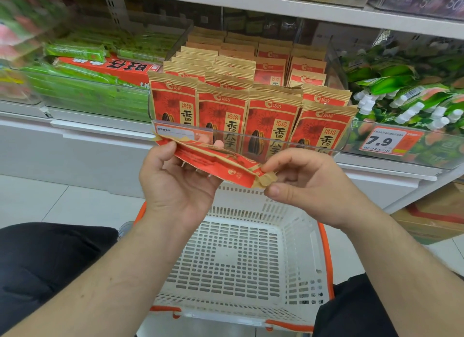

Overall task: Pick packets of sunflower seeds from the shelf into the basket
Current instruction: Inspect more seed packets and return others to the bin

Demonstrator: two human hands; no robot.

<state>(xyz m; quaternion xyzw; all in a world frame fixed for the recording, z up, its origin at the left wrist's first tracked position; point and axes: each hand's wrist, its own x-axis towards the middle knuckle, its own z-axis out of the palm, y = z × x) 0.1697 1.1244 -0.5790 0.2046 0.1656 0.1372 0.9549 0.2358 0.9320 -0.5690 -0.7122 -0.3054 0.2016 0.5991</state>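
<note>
Both hands hold one seed packet (213, 162) flat above the white basket (296, 238). The left hand (175, 181) curls around its left end; the right hand (308, 186) pinches the right end. More packets (271, 120) stand on the shelf behind.

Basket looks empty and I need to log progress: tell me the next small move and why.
Probably lower the red and tan paper seed packet into the white perforated plastic basket. Both the left hand and right hand hold it directly above the basket, which holds nothing visible.

Seed packets (271, 125) read 洽洽 香瓜子; the price tag (383, 142) shows 7.9.
</note>
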